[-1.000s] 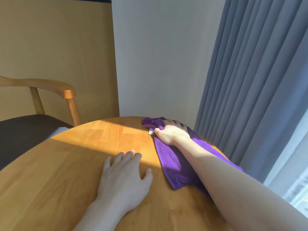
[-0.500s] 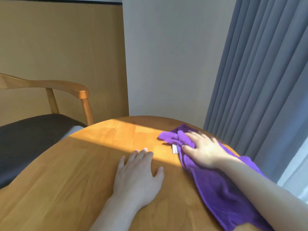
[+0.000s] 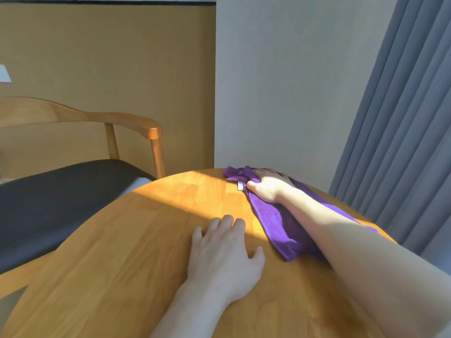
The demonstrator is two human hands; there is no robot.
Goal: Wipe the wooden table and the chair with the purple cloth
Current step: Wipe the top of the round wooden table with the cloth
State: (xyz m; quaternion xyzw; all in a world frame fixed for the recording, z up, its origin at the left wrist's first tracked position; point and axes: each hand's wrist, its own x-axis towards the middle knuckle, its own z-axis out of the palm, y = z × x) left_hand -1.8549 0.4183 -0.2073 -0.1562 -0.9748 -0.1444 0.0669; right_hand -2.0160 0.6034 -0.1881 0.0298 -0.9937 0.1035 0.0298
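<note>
Watching through the head view, I saw the right hand (image 3: 267, 185) lying palm down on the purple cloth (image 3: 275, 215) at the far edge of the round wooden table (image 3: 136, 252), its fingers spread fairly straight over the bunched far end and its thumb beside a small white tag (image 3: 240, 185) on the cloth's left edge. The cloth ran back toward me under the forearm, flat on the table to the right of centre, with its near corner just beside the left hand's thumb. My left hand (image 3: 223, 254) rested flat on the bare wood near the middle, fingers straight and slightly apart, gripping nothing. A band of sunlight crossed the tabletop between the two hands. To the left of the table stood the chair (image 3: 73, 191), with a dark seat and a curved wooden armrest. A grey curtain (image 3: 402, 130) hung behind the table on the right.
</note>
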